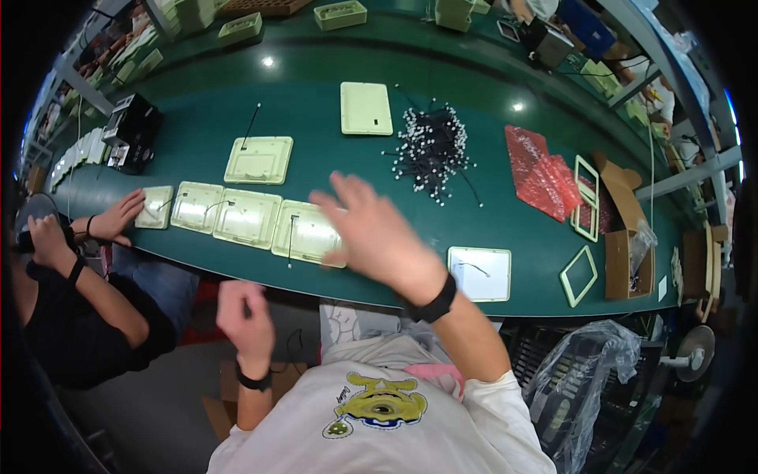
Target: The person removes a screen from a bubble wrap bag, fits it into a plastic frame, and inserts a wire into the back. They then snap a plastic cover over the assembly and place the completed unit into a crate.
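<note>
My right hand (pixel 371 229) is blurred, with its fingers spread over the right end of a pale green plastic panel (pixel 305 237). I cannot tell whether it touches the panel. A black cable (pixel 291 235) lies across that panel and sticks out past its near edge. My left hand (pixel 245 316) hangs off the table's near edge, its fingers curled closed. Whatever it may hold is hidden. Left of the right hand, two more panels (pixel 247 214) continue the row, each with a short dark cable.
A co-worker's hand (pixel 118 217) touches a panel (pixel 155 208) at the left. Beyond the row lie two panels, one at the middle left (pixel 258 160), one farther back (pixel 366 109). Right of centre are a cable heap (pixel 430 146), a white-faced panel (pixel 480 276), red bubble wrap (pixel 545 174) and a carton (pixel 624 268).
</note>
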### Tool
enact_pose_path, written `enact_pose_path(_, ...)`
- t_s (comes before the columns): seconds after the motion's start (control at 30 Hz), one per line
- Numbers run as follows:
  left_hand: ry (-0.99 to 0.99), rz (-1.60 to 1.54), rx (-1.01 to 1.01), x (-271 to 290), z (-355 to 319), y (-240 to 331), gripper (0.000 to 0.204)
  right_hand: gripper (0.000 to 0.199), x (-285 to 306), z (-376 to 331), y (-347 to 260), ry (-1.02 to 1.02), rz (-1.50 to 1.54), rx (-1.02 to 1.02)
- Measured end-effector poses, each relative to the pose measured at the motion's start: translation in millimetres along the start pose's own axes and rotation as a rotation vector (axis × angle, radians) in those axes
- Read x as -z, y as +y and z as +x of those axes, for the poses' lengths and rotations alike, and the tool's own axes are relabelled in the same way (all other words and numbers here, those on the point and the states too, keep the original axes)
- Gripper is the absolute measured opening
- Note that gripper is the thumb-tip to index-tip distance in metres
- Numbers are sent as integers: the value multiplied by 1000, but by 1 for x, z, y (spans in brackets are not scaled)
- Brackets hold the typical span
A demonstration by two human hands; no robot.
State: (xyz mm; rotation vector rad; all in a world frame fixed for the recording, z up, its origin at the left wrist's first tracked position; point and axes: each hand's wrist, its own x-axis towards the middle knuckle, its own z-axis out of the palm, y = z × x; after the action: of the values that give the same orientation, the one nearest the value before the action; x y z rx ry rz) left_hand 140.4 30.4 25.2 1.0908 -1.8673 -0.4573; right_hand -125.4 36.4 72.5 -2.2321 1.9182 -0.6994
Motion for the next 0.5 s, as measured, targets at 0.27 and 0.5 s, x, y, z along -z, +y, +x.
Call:
enact_pose_path(0.27, -722, -565, -18, -118, -32, 80, 34, 22, -46, 110, 124, 206, -631, -142)
enact_pose_path(0.5, -908, -577, 50, -154, -18, 82, 46, 15, -44, 124, 137, 286, -653, -62)
